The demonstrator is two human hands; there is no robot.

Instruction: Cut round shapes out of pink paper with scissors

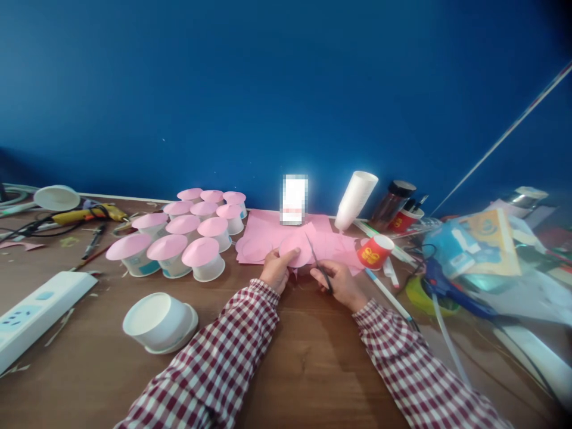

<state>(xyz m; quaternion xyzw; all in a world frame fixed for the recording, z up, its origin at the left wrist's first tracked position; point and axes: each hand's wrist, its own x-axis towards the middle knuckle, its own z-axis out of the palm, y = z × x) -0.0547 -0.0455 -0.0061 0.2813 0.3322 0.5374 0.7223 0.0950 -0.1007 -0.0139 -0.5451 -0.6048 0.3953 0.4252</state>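
My left hand pinches a rounded piece of pink paper between thumb and fingers. In my right hand is a pair of scissors, its blades pointing up and away along the right edge of that piece. Whether the blades are apart or together is hard to make out. Behind both hands lie pink paper sheets, with loose pink offcuts to the right. A red paper cup stands tilted just right of the offcuts.
Left, several white cups carry pink cone tops. Nearer stand a white tub and a power strip. Behind are a bright pixelated rectangle and a leaning cup stack. Right, a blue glue gun lies among clutter; a yellow one lies far left.
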